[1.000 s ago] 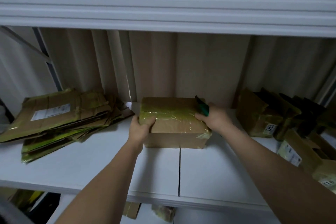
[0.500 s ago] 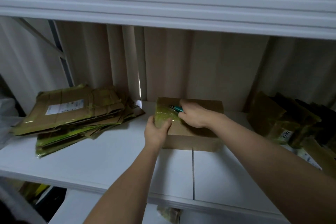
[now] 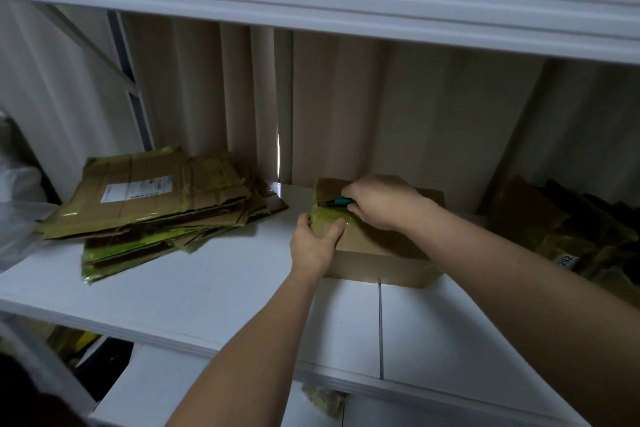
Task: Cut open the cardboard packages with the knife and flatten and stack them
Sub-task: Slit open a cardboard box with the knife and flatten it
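Right now a brown cardboard box (image 3: 377,246) sits on the white shelf (image 3: 207,291), near the back, in the middle. Its left end is wrapped in shiny yellow-green tape. The left hand (image 3: 313,246) holds the box at its near left corner. Its fingers (image 3: 304,222) bend round the left side and the thumb lies on top of the tape, so the hand grips the box. The right hand (image 3: 384,203) is on top of the box, close to the far left edge. Its fingers (image 3: 348,191) are curled tight round a small knife (image 3: 337,202) with a blue-green handle. Only a bit of the handle and a dark tip stick out to the left of the hand. The tip points left and lies on the taped top of the box, but I cannot tell if it is cutting in. The two hands are close, just apart. On the left of the shelf lies a pile of flat cardboard (image 3: 156,204), well apart from the box. The top piece has a white label. On the right of the shelf is a dark heap of more boxes (image 3: 561,229), one with a small white tag with numbers. A grey curtain (image 3: 381,107) hangs behind the shelf.
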